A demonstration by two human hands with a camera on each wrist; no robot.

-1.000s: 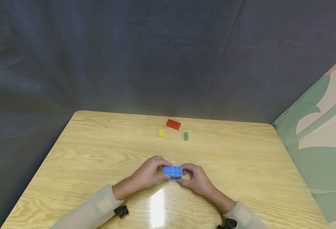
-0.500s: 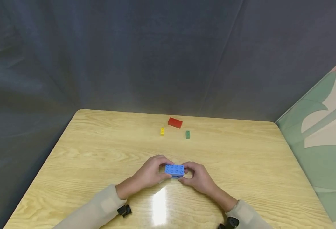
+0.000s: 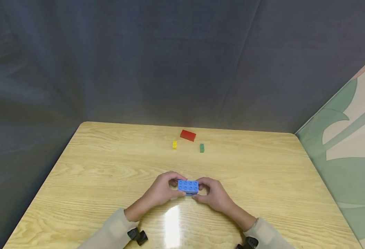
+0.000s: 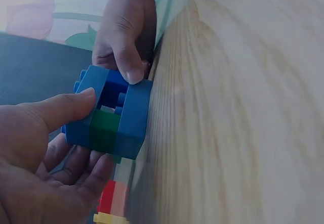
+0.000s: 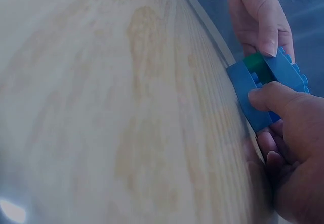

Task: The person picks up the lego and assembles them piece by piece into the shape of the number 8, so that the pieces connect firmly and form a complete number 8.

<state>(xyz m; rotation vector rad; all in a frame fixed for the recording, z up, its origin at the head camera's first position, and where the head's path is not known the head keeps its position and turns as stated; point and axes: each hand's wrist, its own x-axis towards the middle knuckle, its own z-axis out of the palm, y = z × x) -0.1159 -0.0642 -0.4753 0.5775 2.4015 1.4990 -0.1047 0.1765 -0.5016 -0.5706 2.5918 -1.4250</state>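
Observation:
A stack of toy building blocks stands on the table between both hands. Its long blue top block (image 3: 187, 185) shows two rows of studs. Below lies a second long blue block (image 4: 135, 118), and between them are a green block (image 4: 105, 131) at the left end and a darker blue block (image 4: 115, 84) at the right. My left hand (image 3: 163, 188) pinches the top block, thumb on its near side. My right hand (image 3: 213, 194) pinches the lower block, thumb on its near face (image 5: 257, 98). A gap shows between the two middle blocks.
Farther back on the wooden table (image 3: 114, 152) lie a red block (image 3: 188, 135), a small yellow block (image 3: 174, 145) and a small green block (image 3: 202, 148). A dark curtain (image 3: 170, 62) hangs behind the table, and a patterned panel (image 3: 350, 166) is at the right.
My left wrist and sleeve have shifted a little toward the right and nearer, while the fingers stay on the top block. The right hand keeps its hold; the stack stays in place.

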